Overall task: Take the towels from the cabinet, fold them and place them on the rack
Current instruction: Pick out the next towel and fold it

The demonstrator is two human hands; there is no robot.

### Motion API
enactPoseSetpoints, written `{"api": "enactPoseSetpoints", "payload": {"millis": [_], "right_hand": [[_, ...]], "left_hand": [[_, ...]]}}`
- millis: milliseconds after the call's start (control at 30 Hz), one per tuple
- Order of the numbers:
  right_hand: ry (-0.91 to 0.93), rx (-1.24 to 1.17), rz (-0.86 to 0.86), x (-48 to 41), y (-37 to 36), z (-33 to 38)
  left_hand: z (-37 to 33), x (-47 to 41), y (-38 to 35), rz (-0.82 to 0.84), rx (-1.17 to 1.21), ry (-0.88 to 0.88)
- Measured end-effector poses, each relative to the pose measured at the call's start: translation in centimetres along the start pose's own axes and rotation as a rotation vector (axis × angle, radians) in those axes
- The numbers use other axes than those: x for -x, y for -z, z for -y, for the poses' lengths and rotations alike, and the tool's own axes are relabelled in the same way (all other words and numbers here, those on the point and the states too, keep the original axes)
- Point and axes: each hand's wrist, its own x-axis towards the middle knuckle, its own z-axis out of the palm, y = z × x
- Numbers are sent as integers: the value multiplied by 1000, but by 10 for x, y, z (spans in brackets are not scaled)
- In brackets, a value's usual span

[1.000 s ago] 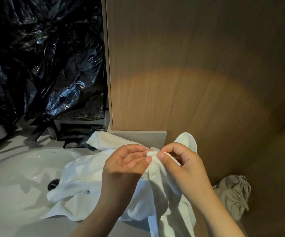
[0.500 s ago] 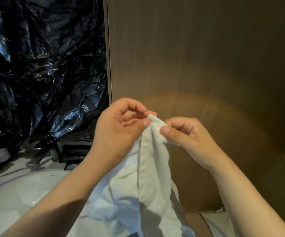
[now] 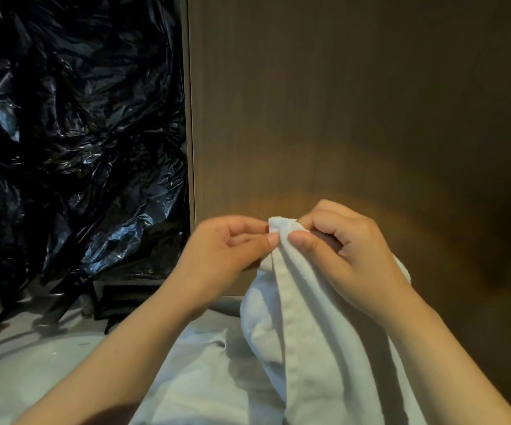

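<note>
White towel (image 3: pixel 309 363) hangs at btm centre, its lower folds bunched on the pale countertop (image 3: pixel 18 381). Further up, both hands meet at the towel's top corner. Left hand (image 3: pixel 226 250) pinches the hem btw thumb & forefinger, other fingers curled. Right hand (image 3: pixel 349 256) pinches just beside it, thumb on front, fingers curled behind; thumb tips nearly touch. Behind them is a brown wood cabinet panel (image 3: pixel 355 118) w/ a warm light patch. Far left: crumpled black plastic sheeting (image 3: pixel 79 133).
</note>
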Motion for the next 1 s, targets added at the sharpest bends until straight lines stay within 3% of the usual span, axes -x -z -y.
{"api": "enactPoseSetpoints", "payload": {"millis": [267, 400, 600, 867, 1000], "right_hand": [[-156, -73, 117, 23, -3, -13], [-323, -55, 313, 43, -1, -31], [-554, 104, 571, 78, -8, -57], [-584, 289, 427, 88, -3, -65], [-636, 361, 474, 98, 14, -76]], "left_hand": [[10, 6, -11, -96, -126, -107], [13, 4, 1, -191, -174, -145], [44, -6, 31, -304, -308, -61], [70, -11, 52, -446, -380, -37], [68, -15, 73, -525, -445, -67]]}}
